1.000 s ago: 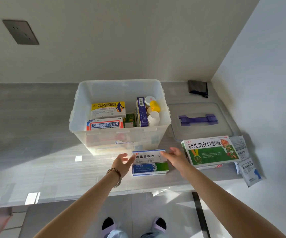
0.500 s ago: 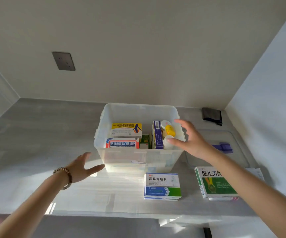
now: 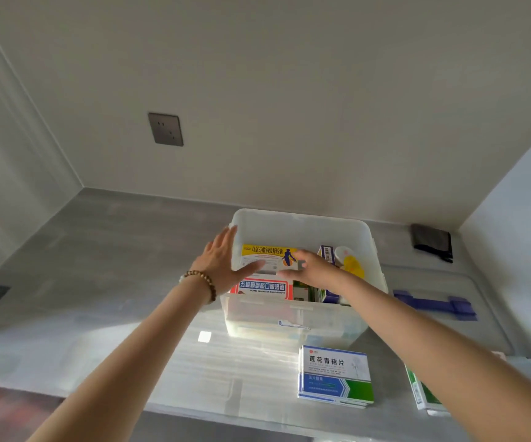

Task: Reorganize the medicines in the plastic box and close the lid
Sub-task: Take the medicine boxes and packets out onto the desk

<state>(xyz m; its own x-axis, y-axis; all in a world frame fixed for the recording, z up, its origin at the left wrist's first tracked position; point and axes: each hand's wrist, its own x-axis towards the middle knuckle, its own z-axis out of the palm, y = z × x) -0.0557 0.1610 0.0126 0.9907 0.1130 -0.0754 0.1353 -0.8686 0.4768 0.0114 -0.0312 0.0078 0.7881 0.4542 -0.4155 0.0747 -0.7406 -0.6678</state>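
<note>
A clear plastic box stands open on the grey counter, with medicines upright inside. Among them are a yellow-and-white carton, a red-banded carton, a purple carton and a yellow-capped bottle. My left hand lies with straight fingers against the box's left rim, its thumb across the yellow carton's face. My right hand reaches into the box and touches that carton's right end. The clear lid with a purple handle lies flat to the right.
In front of the plastic box, a blue-and-white medicine carton lies on the counter, and a green carton sits at the right edge. A black cloth is in the back right corner. Walls close the back and right.
Both hands left the blue-and-white carton on the counter and rose to the plastic box. The right hand went inside it; the left came to the left rim. My view tilted up.
</note>
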